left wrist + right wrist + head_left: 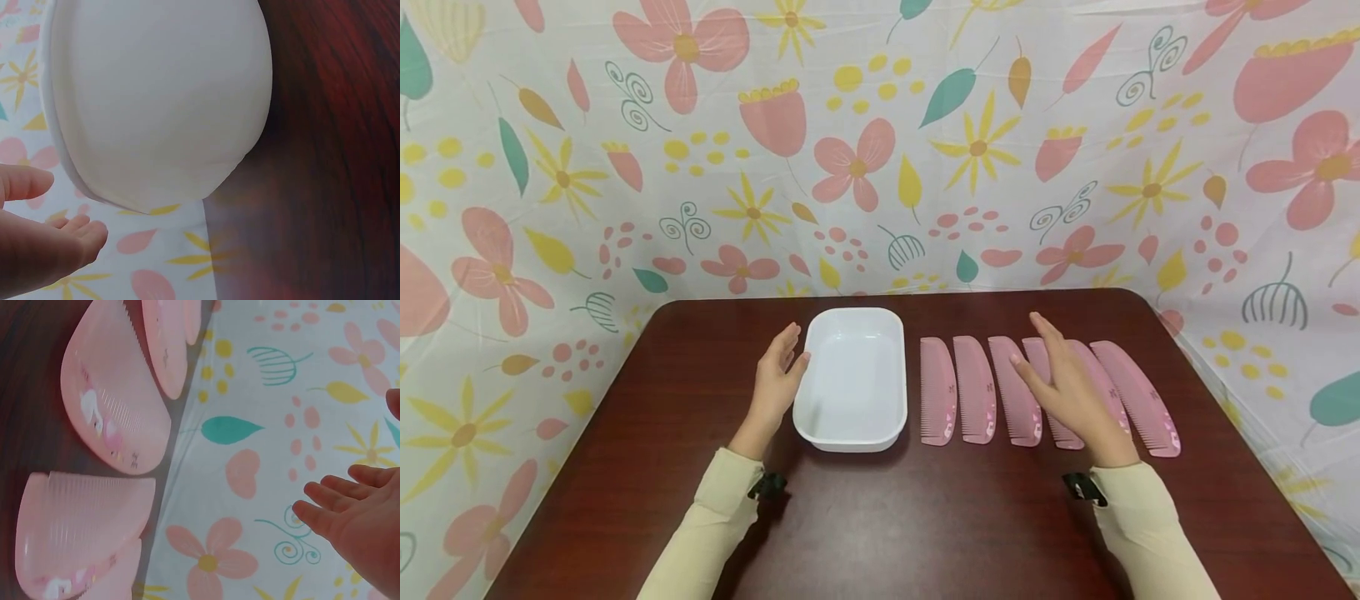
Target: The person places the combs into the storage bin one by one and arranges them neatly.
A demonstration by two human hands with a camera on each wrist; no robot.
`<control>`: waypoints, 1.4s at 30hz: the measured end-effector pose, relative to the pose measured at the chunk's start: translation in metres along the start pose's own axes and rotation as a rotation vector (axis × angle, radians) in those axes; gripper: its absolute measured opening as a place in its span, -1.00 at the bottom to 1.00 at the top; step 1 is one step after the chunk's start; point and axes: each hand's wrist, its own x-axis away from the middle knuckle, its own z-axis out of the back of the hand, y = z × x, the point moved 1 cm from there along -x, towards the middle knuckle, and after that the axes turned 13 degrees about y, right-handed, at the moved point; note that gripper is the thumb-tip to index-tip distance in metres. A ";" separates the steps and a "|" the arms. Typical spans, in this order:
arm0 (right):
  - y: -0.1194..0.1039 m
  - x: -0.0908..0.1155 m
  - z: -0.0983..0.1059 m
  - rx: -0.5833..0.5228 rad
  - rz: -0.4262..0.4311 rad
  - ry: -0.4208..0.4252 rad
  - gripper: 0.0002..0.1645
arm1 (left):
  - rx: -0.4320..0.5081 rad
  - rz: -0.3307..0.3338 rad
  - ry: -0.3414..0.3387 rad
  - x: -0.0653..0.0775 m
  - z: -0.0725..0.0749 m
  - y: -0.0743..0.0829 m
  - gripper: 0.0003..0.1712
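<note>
A white rectangular tray (853,379) with rounded corners sits left of centre on the table. My left hand (775,379) is at the tray's left side, fingers loosely extended and holding nothing. In the left wrist view, that hand (53,250) shows beside the tray's outer wall (169,100). To the right of the tray, several pink combs (937,392) lie in a row, teeth facing left. Above the right-hand combs hovers my right hand (1067,396), its fingers straight, partly covering them. The right wrist view shows this hand (365,522) apart from the combs (119,394), with nothing in it.
Everything stands on a dark reddish-brown wooden table (865,525) with rounded far corners. A white cloth (880,208) printed with flowers and leaves hangs behind and around it. Black straps (1084,488) circle both wrists over the pale sleeves (1150,525).
</note>
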 end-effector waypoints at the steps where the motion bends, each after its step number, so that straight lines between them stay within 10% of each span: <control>1: -0.001 0.000 -0.001 -0.011 -0.003 0.002 -0.14 | 0.004 0.018 -0.001 -0.001 0.000 -0.001 -0.40; 21: -0.009 -0.005 -0.025 -0.186 -0.065 0.029 -0.26 | 0.116 0.324 -0.045 -0.013 -0.005 -0.018 -0.40; 42: -0.017 -0.014 -0.061 -0.449 -0.253 -0.012 -0.29 | 0.116 0.372 -0.044 -0.010 -0.010 -0.029 -0.44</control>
